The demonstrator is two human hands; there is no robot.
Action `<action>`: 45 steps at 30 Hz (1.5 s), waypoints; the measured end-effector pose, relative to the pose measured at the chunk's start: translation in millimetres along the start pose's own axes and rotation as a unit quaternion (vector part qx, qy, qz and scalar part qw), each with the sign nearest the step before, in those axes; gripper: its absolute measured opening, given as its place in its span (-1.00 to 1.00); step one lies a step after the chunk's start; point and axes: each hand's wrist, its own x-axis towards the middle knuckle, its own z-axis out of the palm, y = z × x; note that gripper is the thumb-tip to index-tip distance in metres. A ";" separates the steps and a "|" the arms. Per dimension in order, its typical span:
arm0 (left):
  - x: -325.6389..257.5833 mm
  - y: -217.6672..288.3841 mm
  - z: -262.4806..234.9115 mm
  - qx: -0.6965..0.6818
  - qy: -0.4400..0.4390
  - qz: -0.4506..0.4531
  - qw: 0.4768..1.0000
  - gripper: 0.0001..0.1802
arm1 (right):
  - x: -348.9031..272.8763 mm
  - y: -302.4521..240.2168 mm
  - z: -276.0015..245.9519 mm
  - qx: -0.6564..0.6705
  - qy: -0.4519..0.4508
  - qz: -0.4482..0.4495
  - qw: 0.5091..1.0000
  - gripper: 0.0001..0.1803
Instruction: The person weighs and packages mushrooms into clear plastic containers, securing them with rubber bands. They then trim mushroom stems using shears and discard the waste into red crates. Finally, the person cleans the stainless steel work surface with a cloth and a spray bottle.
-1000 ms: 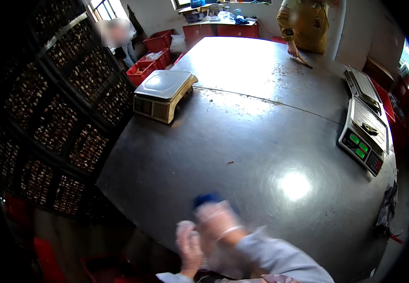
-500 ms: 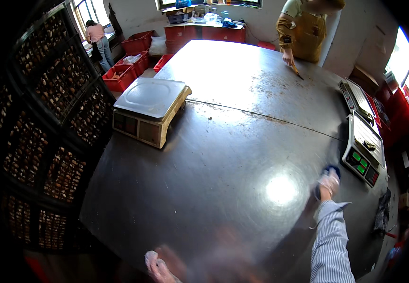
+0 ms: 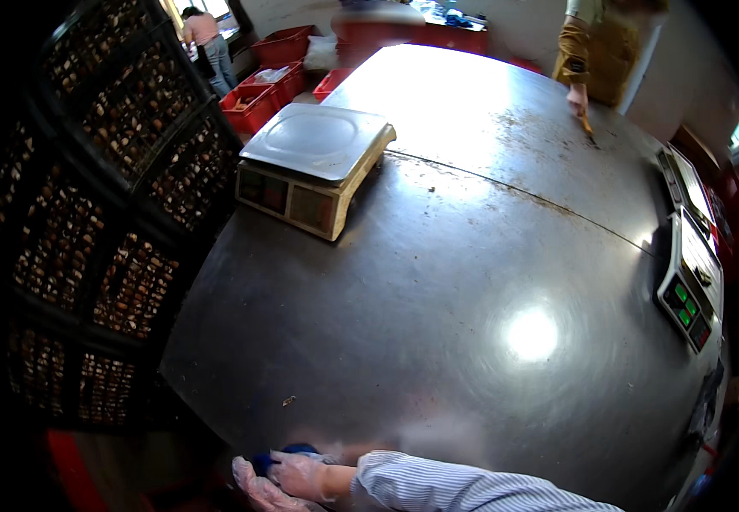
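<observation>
My right hand point(image 3: 298, 474), in a clear plastic glove, grips a blue cloth point(image 3: 302, 449) at the near left edge of the metal-topped table point(image 3: 369, 324). My right arm, in a striped sleeve, reaches across from the right. Just left of it and close against it is my left hand point(image 3: 254, 488), also in a clear glove, fingers stretched out and slightly cupped beside the cloth. Part of the left hand is cut off by the picture's lower edge. A small brownish scrap point(image 3: 289, 401) lies on the table beyond the hands.
A weighing scale point(image 3: 318, 141) stands at the table's left; another scale point(image 3: 685, 290) sits at the right. A tall dark rack point(image 3: 96, 213) borders the left side. Brown crumbs point(image 3: 514, 128) litter the far table, where a co-worker's hand point(image 3: 577, 101) holds a brush point(image 3: 588, 128).
My right hand has swept the blue cloth from the table's right side to the near left edge, beside my left hand. The view has shifted, and the scrap now shows near the hands.
</observation>
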 end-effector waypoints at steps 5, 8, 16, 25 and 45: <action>-15.5 -21.7 0.5 -0.054 -0.003 0.046 0.997 -0.65 | -138.4 68.4 -80.4 -0.090 0.171 0.267 0.944 -0.79; -20.6 10.5 10.8 -0.149 -0.113 0.032 0.982 -0.64 | -268.0 83.9 -147.5 -0.259 0.277 0.548 0.745 -0.61; -107.2 116.2 85.4 -0.387 -0.275 0.180 0.861 -0.60 | -269.1 -103.4 -43.7 0.070 0.130 0.444 0.884 -0.55; -193.2 198.5 41.3 -0.077 -0.341 0.325 0.879 -0.35 | -508.6 -180.2 -143.5 -0.044 0.337 0.508 0.792 -0.72; -162.8 310.0 227.7 -0.067 -0.235 0.342 0.907 -0.50 | -817.8 -31.0 -435.7 -0.116 0.139 0.941 0.287 -0.45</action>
